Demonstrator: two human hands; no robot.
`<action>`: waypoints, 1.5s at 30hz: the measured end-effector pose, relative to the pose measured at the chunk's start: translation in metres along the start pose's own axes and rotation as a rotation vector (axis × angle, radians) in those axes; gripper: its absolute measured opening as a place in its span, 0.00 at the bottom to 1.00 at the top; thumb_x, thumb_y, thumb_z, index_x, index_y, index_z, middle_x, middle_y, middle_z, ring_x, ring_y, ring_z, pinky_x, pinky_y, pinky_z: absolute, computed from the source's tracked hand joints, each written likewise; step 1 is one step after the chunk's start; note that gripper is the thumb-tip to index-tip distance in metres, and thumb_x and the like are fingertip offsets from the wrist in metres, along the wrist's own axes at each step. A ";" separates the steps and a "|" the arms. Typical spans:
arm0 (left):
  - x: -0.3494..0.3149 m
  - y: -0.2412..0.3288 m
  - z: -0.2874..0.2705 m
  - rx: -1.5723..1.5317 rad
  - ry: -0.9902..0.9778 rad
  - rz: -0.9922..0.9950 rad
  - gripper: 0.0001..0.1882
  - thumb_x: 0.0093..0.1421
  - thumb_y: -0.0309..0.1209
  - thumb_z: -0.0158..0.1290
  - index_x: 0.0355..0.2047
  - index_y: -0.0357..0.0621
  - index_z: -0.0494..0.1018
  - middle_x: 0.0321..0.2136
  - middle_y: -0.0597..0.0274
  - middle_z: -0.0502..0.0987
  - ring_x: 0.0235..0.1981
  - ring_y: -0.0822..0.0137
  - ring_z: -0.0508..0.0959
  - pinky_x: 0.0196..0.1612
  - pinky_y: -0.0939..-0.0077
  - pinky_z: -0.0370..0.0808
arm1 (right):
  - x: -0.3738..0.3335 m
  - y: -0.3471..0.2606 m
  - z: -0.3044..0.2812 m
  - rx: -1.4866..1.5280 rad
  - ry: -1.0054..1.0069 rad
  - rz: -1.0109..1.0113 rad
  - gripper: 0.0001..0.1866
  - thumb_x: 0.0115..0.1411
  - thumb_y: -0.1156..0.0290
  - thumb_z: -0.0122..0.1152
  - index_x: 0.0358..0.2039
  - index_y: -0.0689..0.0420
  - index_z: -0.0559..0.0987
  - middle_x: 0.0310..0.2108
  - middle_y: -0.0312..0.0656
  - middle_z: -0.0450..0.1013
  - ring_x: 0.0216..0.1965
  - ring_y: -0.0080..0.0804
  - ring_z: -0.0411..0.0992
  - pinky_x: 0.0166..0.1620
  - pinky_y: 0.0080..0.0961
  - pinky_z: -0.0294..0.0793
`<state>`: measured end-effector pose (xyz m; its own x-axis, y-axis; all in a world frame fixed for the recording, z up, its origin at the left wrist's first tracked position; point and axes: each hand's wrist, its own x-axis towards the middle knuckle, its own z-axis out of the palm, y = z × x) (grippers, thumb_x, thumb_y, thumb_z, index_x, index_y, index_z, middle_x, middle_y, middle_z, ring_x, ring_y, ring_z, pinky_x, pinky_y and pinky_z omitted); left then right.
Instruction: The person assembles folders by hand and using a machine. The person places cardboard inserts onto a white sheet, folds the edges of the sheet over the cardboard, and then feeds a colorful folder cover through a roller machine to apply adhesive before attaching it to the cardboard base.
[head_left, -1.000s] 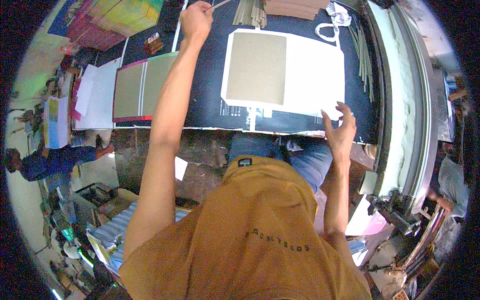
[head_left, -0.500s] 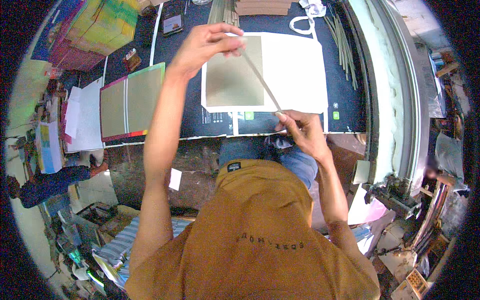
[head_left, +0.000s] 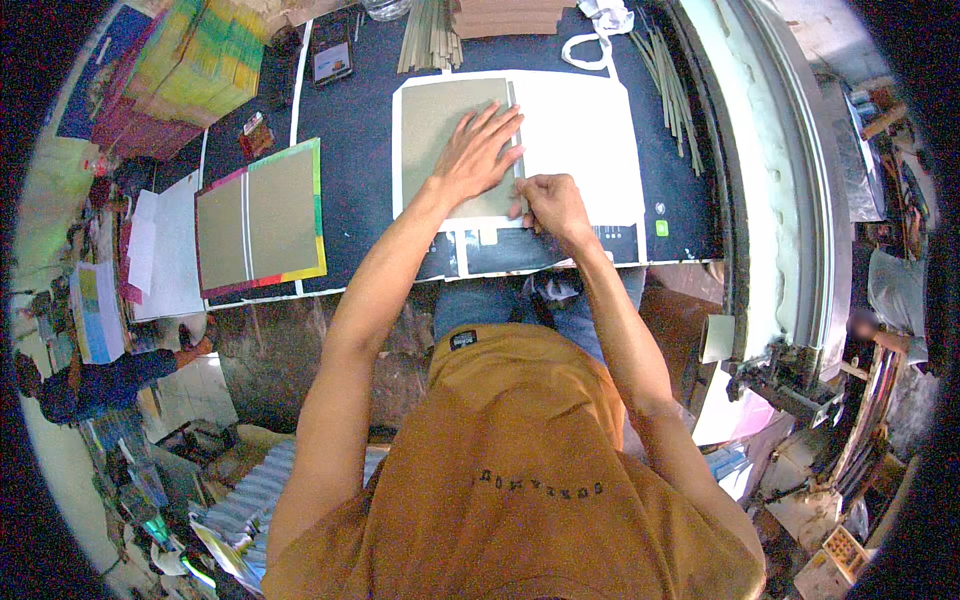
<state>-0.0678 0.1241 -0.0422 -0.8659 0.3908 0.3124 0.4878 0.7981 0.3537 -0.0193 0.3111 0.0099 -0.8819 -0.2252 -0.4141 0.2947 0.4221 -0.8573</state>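
Note:
A white sheet lies on the dark table in front of me, with a grey-brown board on its left part. Along the board's right edge runs a narrow cardboard strip, lying flat on the sheet. My left hand rests palm down with its fingers spread, on the board and reaching the strip. At the strip's lower end, my right hand has its fingers curled together in a pinch; the hand hides that end.
A board cover with coloured edges lies at left, below printed stacks. Behind the sheet are a phone, a strip bundle and brown boards. More strips and a metal rail stand right. Another person is far left.
The strip was held slantwise above the sheet between both hands; now it lies along the board's right edge. My left hand came down and flattened; my right hand moved slightly left and up.

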 end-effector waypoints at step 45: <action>-0.001 0.000 0.005 0.110 -0.006 -0.001 0.35 0.68 0.49 0.49 0.69 0.43 0.62 0.72 0.59 0.59 0.73 0.51 0.56 0.74 0.45 0.52 | -0.071 0.024 0.008 -0.761 0.186 -0.605 0.15 0.55 0.72 0.61 0.45 0.56 0.80 0.48 0.40 0.79 0.45 0.42 0.73 0.45 0.43 0.72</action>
<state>-0.0678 0.1261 -0.0470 -0.8673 0.3921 0.3066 0.4718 0.8439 0.2554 0.0536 0.3300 0.0159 -0.8688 -0.4752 0.1395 -0.4822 0.7477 -0.4565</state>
